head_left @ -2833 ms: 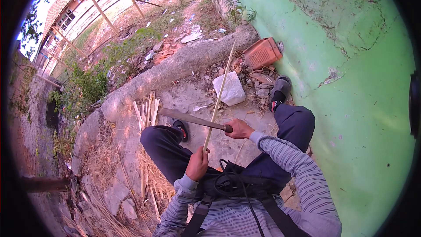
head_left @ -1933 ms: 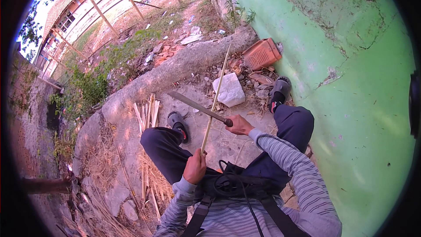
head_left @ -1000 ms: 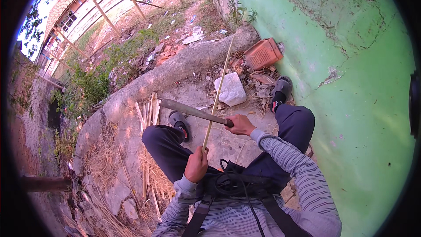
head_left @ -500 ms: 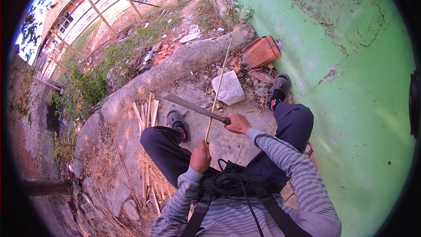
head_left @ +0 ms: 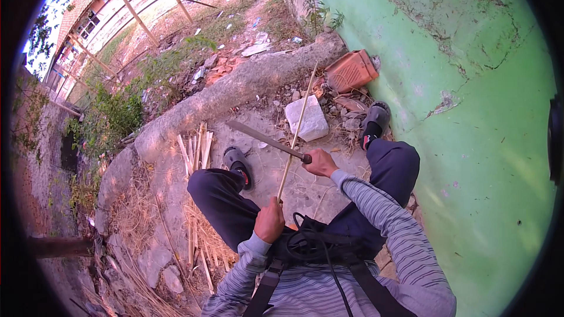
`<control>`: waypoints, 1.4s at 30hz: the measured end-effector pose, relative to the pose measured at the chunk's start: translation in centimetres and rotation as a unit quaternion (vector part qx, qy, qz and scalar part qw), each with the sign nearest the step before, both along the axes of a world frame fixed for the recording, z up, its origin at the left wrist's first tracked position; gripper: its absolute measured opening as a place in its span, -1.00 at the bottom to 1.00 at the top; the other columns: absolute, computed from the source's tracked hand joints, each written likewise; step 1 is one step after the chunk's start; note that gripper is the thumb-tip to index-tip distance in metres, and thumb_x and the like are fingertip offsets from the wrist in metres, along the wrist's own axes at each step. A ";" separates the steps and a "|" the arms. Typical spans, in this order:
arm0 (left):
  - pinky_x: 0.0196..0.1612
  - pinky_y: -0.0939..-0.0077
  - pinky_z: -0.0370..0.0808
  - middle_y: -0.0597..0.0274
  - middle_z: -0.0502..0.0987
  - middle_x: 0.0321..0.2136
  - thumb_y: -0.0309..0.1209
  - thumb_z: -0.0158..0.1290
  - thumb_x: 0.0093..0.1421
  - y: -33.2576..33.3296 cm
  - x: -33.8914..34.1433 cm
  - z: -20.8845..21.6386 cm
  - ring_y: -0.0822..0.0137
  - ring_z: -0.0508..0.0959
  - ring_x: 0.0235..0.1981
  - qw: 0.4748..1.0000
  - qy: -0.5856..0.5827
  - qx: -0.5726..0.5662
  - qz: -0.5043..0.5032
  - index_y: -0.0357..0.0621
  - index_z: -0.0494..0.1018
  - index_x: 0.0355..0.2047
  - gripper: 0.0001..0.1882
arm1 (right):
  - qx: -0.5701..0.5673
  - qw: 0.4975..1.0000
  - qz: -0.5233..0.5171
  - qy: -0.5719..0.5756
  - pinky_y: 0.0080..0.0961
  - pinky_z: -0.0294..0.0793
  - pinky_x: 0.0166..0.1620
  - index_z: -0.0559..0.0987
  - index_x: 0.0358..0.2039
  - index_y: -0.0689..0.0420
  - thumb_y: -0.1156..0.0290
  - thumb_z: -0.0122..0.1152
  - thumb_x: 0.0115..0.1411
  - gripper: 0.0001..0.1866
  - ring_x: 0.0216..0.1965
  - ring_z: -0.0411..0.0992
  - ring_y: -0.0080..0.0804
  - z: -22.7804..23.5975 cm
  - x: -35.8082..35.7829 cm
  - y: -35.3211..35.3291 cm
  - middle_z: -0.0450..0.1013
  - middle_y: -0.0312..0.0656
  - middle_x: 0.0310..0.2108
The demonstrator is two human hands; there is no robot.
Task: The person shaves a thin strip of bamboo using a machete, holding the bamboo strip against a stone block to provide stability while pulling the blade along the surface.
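Note:
My left hand (head_left: 270,221) is closed round the lower end of a long, thin pale strip that looks like split bamboo (head_left: 300,122). The strip slants up and away, its far end near the low concrete ridge. In my right hand (head_left: 321,163) is the dark handle of a machete (head_left: 262,137), its long blade pointing left. The blade crosses the strip a little above my left hand; whether its edge bites into the strip is too small to tell.
Split strips (head_left: 201,151) and shavings lie beside my left leg. A white stone block (head_left: 307,118) and an orange hollow brick (head_left: 351,71) sit ahead, near rubble. A green wall (head_left: 470,158) rises on the right. A rough concrete ridge (head_left: 235,91) curves across the front and left.
The strip has slid back toward me through the crossing, its far end now lower. My left hand has drawn slightly nearer my body. The machete has shifted a little to the right.

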State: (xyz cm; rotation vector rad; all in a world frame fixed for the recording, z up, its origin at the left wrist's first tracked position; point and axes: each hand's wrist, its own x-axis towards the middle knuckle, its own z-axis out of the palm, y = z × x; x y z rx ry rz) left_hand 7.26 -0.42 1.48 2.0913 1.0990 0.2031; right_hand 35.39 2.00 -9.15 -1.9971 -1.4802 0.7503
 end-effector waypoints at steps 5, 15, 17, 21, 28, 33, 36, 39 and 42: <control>-0.31 -0.31 0.42 -0.35 0.56 -0.49 -0.43 -0.04 0.37 0.0 -0.1 0.6 -0.41 0.55 -0.41 1.000 0.008 -0.002 -0.011 -0.28 0.34 -0.15 -0.84 | 0.021 0.997 -0.064 0.048 -0.11 0.49 -0.27 0.60 -0.48 0.29 0.24 0.31 0.00 -0.68 -0.42 0.57 0.07 -1.4 1.9 0.1 0.53 0.16 -0.52; -0.33 -0.18 0.43 -0.29 0.54 -0.51 -0.46 -0.05 0.38 0.9 -1.0 1.9 -0.34 0.56 -0.42 1.000 -0.027 -0.008 0.000 -0.27 0.39 -0.13 -0.86 | 0.019 0.992 0.126 0.009 -0.05 0.56 -0.19 0.69 -0.29 0.05 0.18 0.35 -0.01 -0.70 -0.33 0.58 0.10 1.6 -1.2 -0.8 0.59 0.04 -0.43; -0.33 -0.15 0.44 -0.27 0.54 -0.51 -0.47 -0.04 0.38 0.7 -1.9 3.4 -0.33 0.56 -0.42 0.999 -0.035 -0.019 0.006 -0.26 0.40 -0.13 -0.87 | 0.024 0.995 0.093 -0.002 -0.06 0.56 -0.19 0.69 -0.29 0.06 0.18 0.35 -0.01 -0.70 -0.33 0.59 0.09 2.0 -0.7 0.0 0.60 0.04 -0.42; -0.33 -0.18 0.42 -0.27 0.56 -0.49 -0.48 -0.03 0.37 0.7 -2.2 6.7 -0.33 0.55 -0.42 0.996 -0.060 -0.063 0.012 -0.24 0.40 -0.13 -0.88 | 0.045 0.997 -0.042 0.047 -0.16 0.51 -0.27 0.62 -0.40 0.22 0.21 0.33 0.01 -0.69 -0.44 0.56 -0.05 -1.3 3.2 1.5 0.54 0.06 -0.51; -0.44 0.08 0.38 -0.17 0.46 -0.58 -0.48 -0.03 0.40 0.9 -1.6 5.1 -0.15 0.53 -0.55 0.994 -0.102 -0.025 0.007 -0.27 0.43 -0.13 -0.87 | 0.030 0.986 -0.080 0.140 -0.33 0.36 -0.44 0.58 -0.48 0.24 0.13 0.34 0.16 -0.62 -0.59 0.40 -0.43 -0.1 3.6 1.5 0.45 -0.18 -0.62; -0.44 0.08 0.37 -0.15 0.46 -0.58 -0.48 -0.03 0.41 1.7 -1.4 1.6 -0.14 0.53 -0.55 0.991 -0.131 0.032 0.005 -0.25 0.41 -0.09 -0.86 | 0.000 0.909 -0.049 0.414 -0.56 0.14 -0.54 0.63 -0.38 0.12 0.07 0.34 0.30 -0.65 -0.62 0.19 -0.73 6.1 -0.7 1.4 0.30 -0.49 -0.66; -0.45 0.11 0.36 -0.14 0.45 -0.59 -0.48 -0.04 0.41 1.6 -0.8 0.8 -0.12 0.53 -0.56 0.991 -0.134 0.027 -0.001 -0.25 0.40 -0.05 -0.84 | 0.055 0.896 -0.015 0.441 -0.57 0.13 -0.54 0.66 -0.32 0.13 0.13 0.37 0.30 -0.70 -0.63 0.20 -0.73 7.4 -1.4 1.0 0.31 -0.49 -0.66; -0.47 0.15 0.34 -0.10 0.41 -0.61 -0.49 -0.04 0.41 1.3 -0.7 0.8 -0.08 0.50 -0.59 0.990 -0.138 0.014 -0.003 -0.24 0.39 0.00 -0.81 | 0.084 0.902 -0.010 0.423 -0.58 0.11 -0.56 0.66 -0.26 0.15 0.20 0.40 0.28 -0.74 -0.65 0.19 -0.73 7.9 -1.3 1.1 0.32 -0.48 -0.66; -0.43 0.04 0.39 -0.19 0.48 -0.54 -0.48 -0.03 0.41 0.7 -0.8 0.7 -0.20 0.54 -0.51 0.993 -0.119 0.013 -0.003 -0.23 0.35 0.06 -0.75 | 0.063 0.880 -0.021 0.471 -0.56 0.10 -0.58 0.65 -0.25 0.17 0.26 0.41 0.26 -0.77 -0.67 0.18 -0.73 8.9 -1.4 0.7 0.32 -0.49 -0.67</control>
